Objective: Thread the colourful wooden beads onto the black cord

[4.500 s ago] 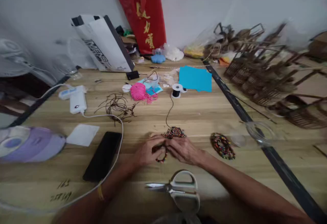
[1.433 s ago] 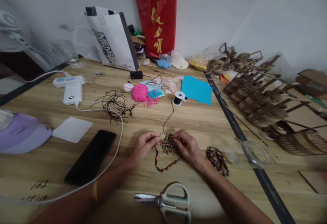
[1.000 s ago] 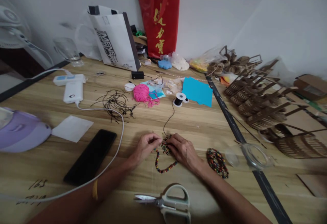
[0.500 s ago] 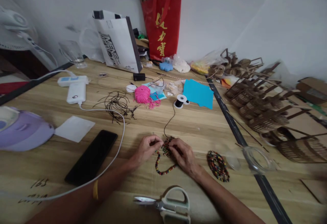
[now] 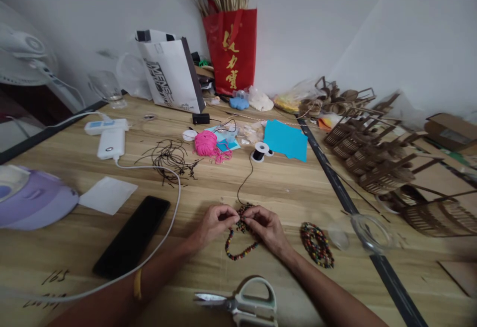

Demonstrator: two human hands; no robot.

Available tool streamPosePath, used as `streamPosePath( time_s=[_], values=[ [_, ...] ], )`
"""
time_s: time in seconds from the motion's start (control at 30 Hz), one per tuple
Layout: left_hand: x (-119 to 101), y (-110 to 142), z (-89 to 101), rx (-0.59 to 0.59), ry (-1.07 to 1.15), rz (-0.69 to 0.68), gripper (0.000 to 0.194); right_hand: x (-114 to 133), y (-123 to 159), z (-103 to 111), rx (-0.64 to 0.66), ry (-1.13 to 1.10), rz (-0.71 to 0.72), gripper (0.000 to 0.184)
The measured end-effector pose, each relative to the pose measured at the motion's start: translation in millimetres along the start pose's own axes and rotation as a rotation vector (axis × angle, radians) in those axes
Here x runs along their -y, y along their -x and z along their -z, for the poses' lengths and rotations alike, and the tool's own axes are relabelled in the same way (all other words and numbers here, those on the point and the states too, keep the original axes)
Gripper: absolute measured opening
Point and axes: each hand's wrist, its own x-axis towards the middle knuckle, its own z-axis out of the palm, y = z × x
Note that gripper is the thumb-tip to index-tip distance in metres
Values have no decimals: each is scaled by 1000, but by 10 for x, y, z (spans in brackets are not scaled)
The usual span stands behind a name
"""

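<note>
A string of small multicoloured beads (image 5: 241,256) lies on the table, its loop hanging towards me and its far part bunched between my hands. My left hand (image 5: 217,223) pinches thumb and forefinger together at the left of the bunch. From the right, my right hand (image 5: 265,225) pinches the beads with its fingertips. Black cord runs from the bunch up to a white spool (image 5: 260,152). What exactly sits between the fingertips is too small to make out. A second coil of beads (image 5: 317,245) rests right of my right hand. Scissors (image 5: 242,300) lie nearest me.
A black phone (image 5: 132,236) and a white cable (image 5: 178,203) lie to the left. Cut black cords (image 5: 169,160), pink yarn (image 5: 205,143) and blue sheets (image 5: 285,139) are farther back. Woven baskets (image 5: 376,163) crowd the right, beside a clear coil (image 5: 372,232).
The view has tilted up slightly, so things sit lower in the picture. My right fingers have drawn a little closer to my left fingertips. The beads stay in place.
</note>
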Motion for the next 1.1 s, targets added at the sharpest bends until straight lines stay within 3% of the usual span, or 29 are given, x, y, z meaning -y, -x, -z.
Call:
streamPosePath(
  time_s=[0.67, 1.1],
  values=[
    [-30, -2, 7, 24, -6, -25, 18, -45, -5, 12, 23, -44, -31, 24],
    [3, 5, -10, 18, -69, -57, 17, -69, 5, 11, 50, 18, 20, 24]
  ],
)
